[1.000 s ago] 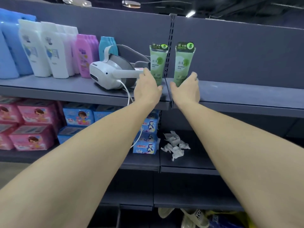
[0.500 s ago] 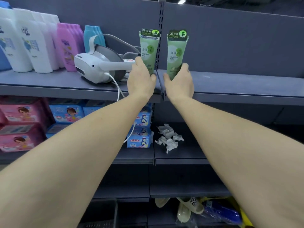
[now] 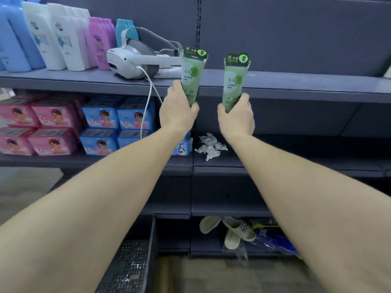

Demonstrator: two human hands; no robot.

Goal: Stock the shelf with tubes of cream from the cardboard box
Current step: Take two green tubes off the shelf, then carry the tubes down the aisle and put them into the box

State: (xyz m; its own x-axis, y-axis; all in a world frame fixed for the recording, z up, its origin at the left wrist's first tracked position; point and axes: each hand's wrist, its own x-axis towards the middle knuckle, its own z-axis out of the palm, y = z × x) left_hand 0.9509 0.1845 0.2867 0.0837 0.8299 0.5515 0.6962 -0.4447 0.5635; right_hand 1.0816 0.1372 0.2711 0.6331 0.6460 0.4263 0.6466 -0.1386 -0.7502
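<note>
My left hand (image 3: 177, 111) grips the lower end of a green cream tube (image 3: 193, 70) with a dark top label. A second, matching green tube (image 3: 233, 79) stands upright in the grip of my right hand (image 3: 237, 117). Both tubes are held in front of the front edge of the grey upper shelf (image 3: 296, 85), near the slotted upright between two shelf bays, their lower ends below shelf level. Fingers cover both tube caps. The cardboard box is out of view.
A white headset (image 3: 131, 60) with a cable lies on the upper shelf left of the tubes, beside white, pink and blue bottles (image 3: 63, 41). Pink and blue packs (image 3: 99, 121) and crumpled paper (image 3: 209, 146) sit on the shelf below. Slippers (image 3: 230, 229) lie at the bottom.
Both hands have come back from the shelf surface toward me with the tubes and moved apart. The view has tilted downward.
</note>
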